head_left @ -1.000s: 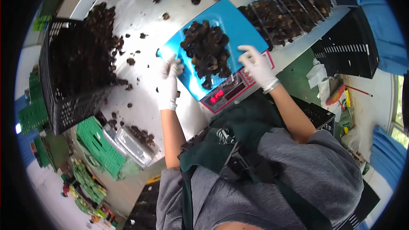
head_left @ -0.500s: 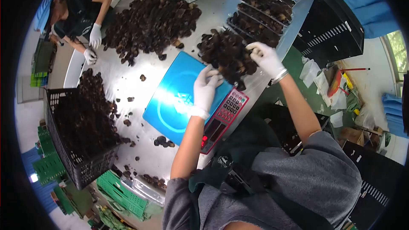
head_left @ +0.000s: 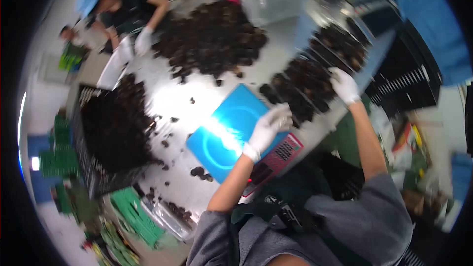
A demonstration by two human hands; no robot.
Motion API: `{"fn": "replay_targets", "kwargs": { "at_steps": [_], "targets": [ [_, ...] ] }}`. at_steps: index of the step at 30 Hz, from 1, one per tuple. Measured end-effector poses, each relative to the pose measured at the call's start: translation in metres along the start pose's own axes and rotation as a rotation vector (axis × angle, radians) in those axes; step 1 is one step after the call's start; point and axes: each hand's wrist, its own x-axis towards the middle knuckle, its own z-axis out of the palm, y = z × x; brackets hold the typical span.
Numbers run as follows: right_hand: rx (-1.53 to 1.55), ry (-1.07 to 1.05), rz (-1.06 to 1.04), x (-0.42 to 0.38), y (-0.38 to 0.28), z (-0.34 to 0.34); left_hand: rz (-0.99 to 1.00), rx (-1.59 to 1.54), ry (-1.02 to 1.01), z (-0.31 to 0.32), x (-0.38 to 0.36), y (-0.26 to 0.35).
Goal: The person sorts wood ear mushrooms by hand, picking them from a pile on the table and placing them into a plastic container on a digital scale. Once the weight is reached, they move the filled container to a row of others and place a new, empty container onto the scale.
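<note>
Between both hands (head_left: 268, 127) (head_left: 343, 84) apparently lies a mushroom tray (head_left: 301, 88).

White gloves cover the left hand (head_left: 267, 127) and right hand (head_left: 344, 85), over dark brown pieces (head_left: 300, 91) (almost black), beside a bright blue scale (head_left: 224, 135) with red keypad (head_left: 286, 150).

My left hand (head_left: 266, 127) and right hand (head_left: 343, 84) wear thin, smooth white gloves. The scale tray (head_left: 231, 133) is glossy blue plastic — glaring under light. The surface (head_left: 172, 99) is shiny bare metal; the dark pieces (head_left: 300, 86) look rough, matt, wrinkled.
</note>
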Motion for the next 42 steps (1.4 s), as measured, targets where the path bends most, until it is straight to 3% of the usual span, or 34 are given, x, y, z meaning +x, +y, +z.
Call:
{"fn": "replay_targets", "kwargs": {
  "at_steps": [1, 2, 3, 5, 6, 7, 8, 11, 13, 14, 17, 18, 19, 22, 29, 31, 37, 39, 42],
  "targets": [
    [-0.042, 0.094, -0.113, -0.009, 0.0, -0.001, 0.043, 0.006, 0.014, -0.018, -0.029, -0.001],
    [0.055, 0.138, -0.128, -0.014, -0.01, -0.002, 0.11, 0.104, 0.159, -0.034, -0.062, 0.002],
    [-0.049, 0.2, -0.218, -0.023, -0.028, -0.012, 0.161, 0.195, 0.307, -0.048, -0.098, 0.002],
    [0.031, 0.215, -0.285, -0.042, -0.053, -0.02, 0.138, 0.457, 0.736, -0.089, -0.176, -0.013],
    [0.104, 0.205, -0.258, -0.054, -0.064, -0.021, -0.064, 0.346, 1.032, -0.116, -0.222, -0.029],
    [0.127, 0.201, -0.263, -0.065, -0.07, -0.018, 0.197, 0.57, 1.266, -0.151, -0.277, -0.068],
    [0.177, 0.154, -0.216, -0.073, -0.073, -0.013, 0.075, 0.676, 1.5, -0.156, -0.328, -0.058],
    [0.288, 0.055, -0.176, -0.094, -0.105, 0.007, -0.326, 1.385, 2.064, -0.209, -0.467, -0.15],
    [0.292, -0.012, -0.225, -0.1, -0.127, 0.024, -0.869, 0.996, 1.887, -0.21, -0.508, -0.179],
    [0.305, -0.035, -0.277, -0.101, -0.137, 0.033, -0.839, 0.63, 1.666, -0.217, -0.524, -0.191],
    [0.323, -0.129, -0.328, -0.113, -0.189, 0.048, -0.349, 0.987, 1.751, -0.211, -0.518, -0.235],
    [0.338, -0.145, -0.354, -0.116, -0.201, 0.055, -0.248, 0.83, 1.775, -0.204, -0.512, -0.232],
    [0.348, -0.168, -0.375, -0.121, -0.211, 0.062, -0.252, 0.944, 1.808, -0.214, -0.514, -0.255],
    [0.258, -0.239, -0.448, -0.133, -0.242, 0.07, -0.154, 0.767, 1.892, -0.21, -0.506, -0.252],
    [0.319, -0.335, -0.421, -0.156, -0.259, 0.095, -0.098, 0.631, 1.76, -0.237, -0.534, -0.283],
    [0.309, -0.368, -0.428, -0.164, -0.265, 0.097, -0.201, 0.408, 1.78, -0.232, -0.529, -0.262],
    [0.321, -0.444, -0.451, -0.182, -0.267, 0.109, -0.281, 1.071, 2.01, -0.214, -0.508, -0.235],
    [0.35, -0.453, -0.405, -0.193, -0.268, 0.111, -0.064, 0.994, 2.228, -0.194, -0.492, -0.173],
    [0.43, -0.545, -0.353, -0.211, -0.268, 0.129, 0.357, 1.008, 1.908, -0.151, -0.414, -0.076]
  ]
}}
